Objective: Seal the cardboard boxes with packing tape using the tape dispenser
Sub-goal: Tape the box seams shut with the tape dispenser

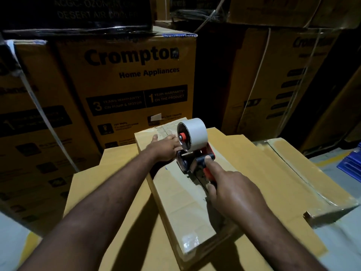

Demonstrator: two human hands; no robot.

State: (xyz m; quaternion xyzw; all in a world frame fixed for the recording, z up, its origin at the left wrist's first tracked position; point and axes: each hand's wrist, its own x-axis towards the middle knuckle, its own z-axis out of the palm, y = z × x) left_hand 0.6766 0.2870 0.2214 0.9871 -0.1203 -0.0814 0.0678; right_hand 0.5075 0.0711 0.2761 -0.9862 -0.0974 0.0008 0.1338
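Dim storeroom, warm light on brown board.

- Narrow carton (pixel 175 196): long, slim, plain kraft board. It lies slantwise on a wider flat carton (pixel 117 192), running from that carton's near edge to its far edge. At the narrow carton's far end the outer paper is torn off, and the ribbed corrugation (pixel 166 130) shows. There is a glossy patch of clear tape (pixel 190 239) at its near corner.
- Tape dispenser (pixel 192 155): sits on the narrow carton's top face, toward the far end. It has a black frame and an orange-red handle. The tape roll (pixel 195 132) is a fat, pale, matt cylinder on an orange-red hub, standing upright above the frame.
- Right hand (pixel 232 190): fingers are wrapped round the handle from behind. The index finger (pixel 214 165) lies straight along the top, its tip on the black block at the head of the handle.
- Left hand (pixel 166 148): flat, palm down on the carton top, fingers straight and together, pointing toward the far end. It is just beside the dispenser's left side, with the fingertips near the torn patch.
- Right of the stack is another flat carton (pixel 283 173), with a shiny taped seam across its top and one crumpled corner.
- Behind stands a tall yellow-brown printed carton (pixel 132 81) with bold black lettering "Crompton Home Appliances". White strapping (pixel 39 106) runs across its neighbour. A black carton (pixel 78 12) is stacked above.
- Blue plastic crate (pixel 351 165) at the right edge of view.
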